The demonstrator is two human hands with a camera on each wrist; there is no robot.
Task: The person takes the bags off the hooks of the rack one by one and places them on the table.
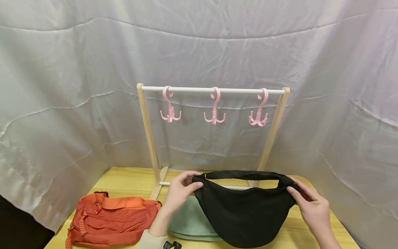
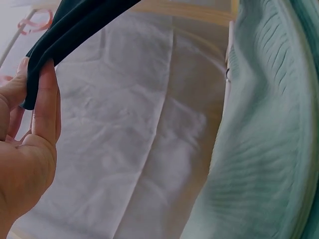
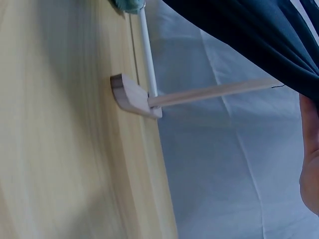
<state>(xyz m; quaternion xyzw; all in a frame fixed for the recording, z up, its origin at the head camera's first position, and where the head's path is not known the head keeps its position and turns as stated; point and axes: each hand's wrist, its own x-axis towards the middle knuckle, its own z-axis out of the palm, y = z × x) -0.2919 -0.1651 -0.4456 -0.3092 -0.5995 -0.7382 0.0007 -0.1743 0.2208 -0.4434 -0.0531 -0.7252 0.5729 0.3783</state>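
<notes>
A black crescent-shaped shoulder bag (image 1: 245, 211) is held up in front of the rack, its strap (image 1: 242, 174) arching along the top. My left hand (image 1: 181, 190) pinches the bag's left upper corner between thumb and fingers; the left wrist view shows the same left hand (image 2: 32, 114) gripping the dark cloth. At the other corner, by the knotted strap end, my right hand (image 1: 312, 204) grips the bag. Only part of that right hand (image 3: 310, 154) shows in the right wrist view. Behind the black bag lies a pale green bag (image 1: 189, 221), partly hidden.
A wooden rack with a white rail (image 1: 189, 89) stands at the back of the table (image 1: 127, 176). Three pink hooks hang from it: a left hook (image 1: 170, 110), a middle hook (image 1: 214, 112) and a right hook (image 1: 258, 116). An orange-red bag (image 1: 115, 219) lies at the left.
</notes>
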